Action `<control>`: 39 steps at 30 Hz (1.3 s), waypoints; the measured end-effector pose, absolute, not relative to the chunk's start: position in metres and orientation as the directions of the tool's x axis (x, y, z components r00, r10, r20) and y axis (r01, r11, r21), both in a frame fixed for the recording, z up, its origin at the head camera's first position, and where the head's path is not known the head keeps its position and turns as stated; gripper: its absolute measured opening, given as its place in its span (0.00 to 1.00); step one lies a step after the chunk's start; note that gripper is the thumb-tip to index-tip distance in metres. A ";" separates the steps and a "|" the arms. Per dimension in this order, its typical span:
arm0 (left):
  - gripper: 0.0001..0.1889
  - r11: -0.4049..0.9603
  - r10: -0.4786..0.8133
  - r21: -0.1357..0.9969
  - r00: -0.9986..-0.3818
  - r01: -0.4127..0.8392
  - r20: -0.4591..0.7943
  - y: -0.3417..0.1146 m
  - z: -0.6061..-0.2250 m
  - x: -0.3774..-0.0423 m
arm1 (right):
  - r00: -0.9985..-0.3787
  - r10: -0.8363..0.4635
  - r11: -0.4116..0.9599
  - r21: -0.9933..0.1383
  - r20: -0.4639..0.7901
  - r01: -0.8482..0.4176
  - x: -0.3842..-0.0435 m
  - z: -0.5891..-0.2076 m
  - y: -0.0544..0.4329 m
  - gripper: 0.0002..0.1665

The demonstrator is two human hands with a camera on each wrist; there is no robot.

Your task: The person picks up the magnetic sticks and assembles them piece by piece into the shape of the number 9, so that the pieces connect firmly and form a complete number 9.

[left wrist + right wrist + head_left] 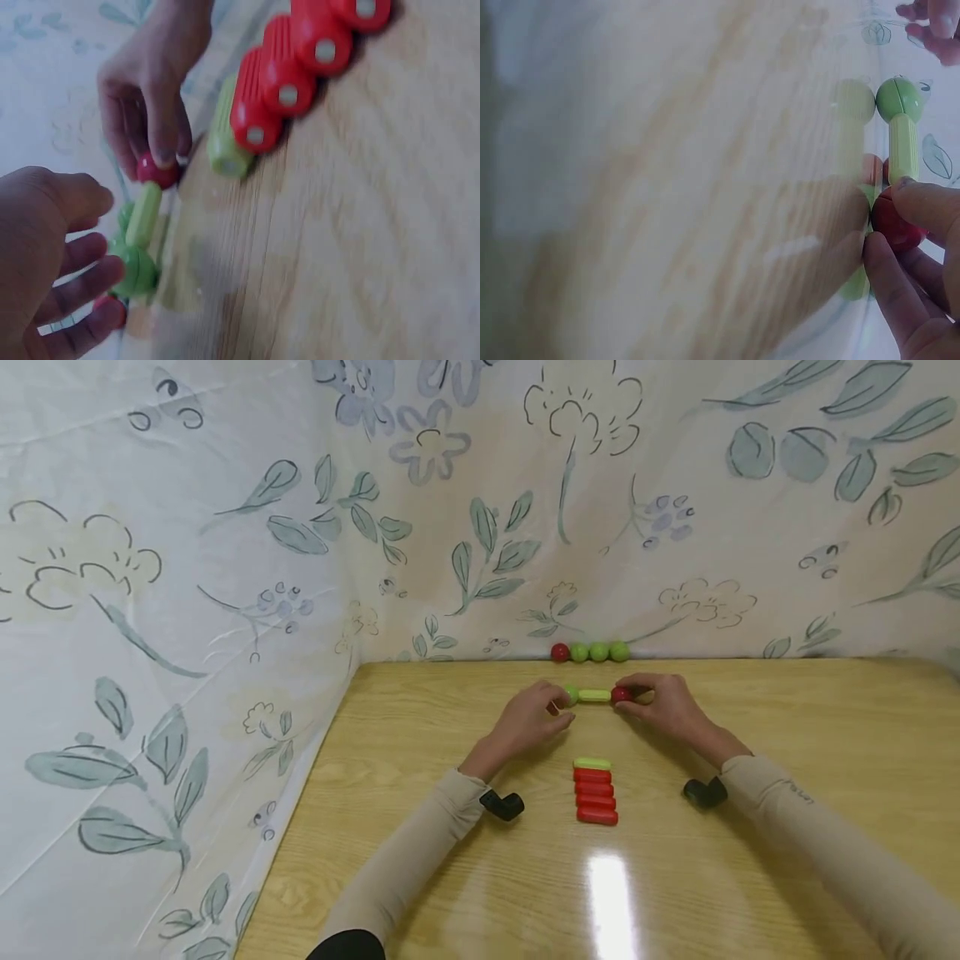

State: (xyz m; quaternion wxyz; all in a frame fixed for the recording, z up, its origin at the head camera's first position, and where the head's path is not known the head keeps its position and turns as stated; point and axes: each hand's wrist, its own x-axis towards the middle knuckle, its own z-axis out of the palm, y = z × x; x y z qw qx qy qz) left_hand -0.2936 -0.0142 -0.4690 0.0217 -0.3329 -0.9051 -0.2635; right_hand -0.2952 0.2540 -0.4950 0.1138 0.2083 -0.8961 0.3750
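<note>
A green ball (572, 695), a yellow-green rod (595, 696) and a red ball (621, 695) lie joined end to end near the table's back edge. My right hand (667, 706) pinches the red ball between thumb and fingers. At the green ball's end is my left hand (531, 720), its fingers loosely bent and apart from the ball in the left wrist view. Closer to me, several red rods (596, 802) lie side by side, with another yellow-green rod (592, 763) at their far end. Pale round discs show on the rod ends in the left wrist view.
Along the back edge sits a row of balls, one red ball (560, 652) and several green balls (599, 652), against the flowered cloth (480, 568). The wooden table (390, 752) is glossy and reflects light near the front.
</note>
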 end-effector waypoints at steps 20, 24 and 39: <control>0.14 0.603 0.729 0.481 -0.685 0.636 -0.009 -0.002 -0.472 -0.260 | -0.887 -0.286 0.633 -0.623 0.363 -0.459 -0.294 -0.497 0.253 0.18; 0.15 0.599 0.739 0.481 -0.674 0.640 -0.022 0.000 -0.471 -0.260 | -0.890 -0.277 0.649 -0.613 0.362 -0.451 -0.294 -0.496 0.254 0.17; 0.10 0.584 0.776 0.414 -0.630 0.698 -0.033 0.004 -0.471 -0.263 | -0.897 -0.279 0.651 -0.620 0.343 -0.439 -0.293 -0.495 0.254 0.17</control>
